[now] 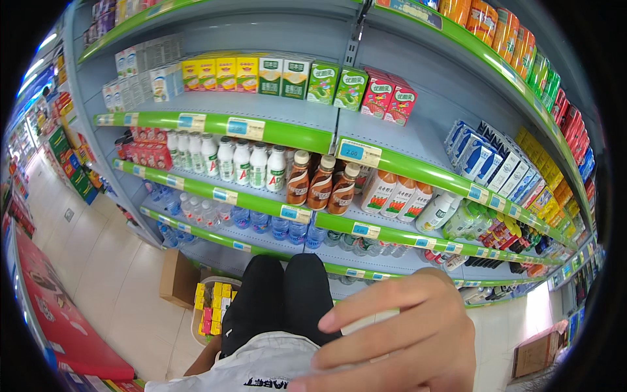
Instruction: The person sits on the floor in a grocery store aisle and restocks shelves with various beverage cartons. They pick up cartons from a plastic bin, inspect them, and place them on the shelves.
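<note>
My right hand is large and close to the camera at the lower right, its fingers apart with nothing between them. Of my left arm only the forearm shows at the lower left, beside a light basket of yellow and pink drink cartons; the left hand is out of view. On the upper shelf stand yellow cartons, green-and-white cartons, green cartons and pink cartons. White plastic bottles and brown coffee bottles line the shelf below.
Green-edged shelves curve across the view. A brown cardboard box stands on the floor by the basket. Blue-and-white cartons lean at the right, under rows of drink cans. A red display is at the left. Another box lies lower right.
</note>
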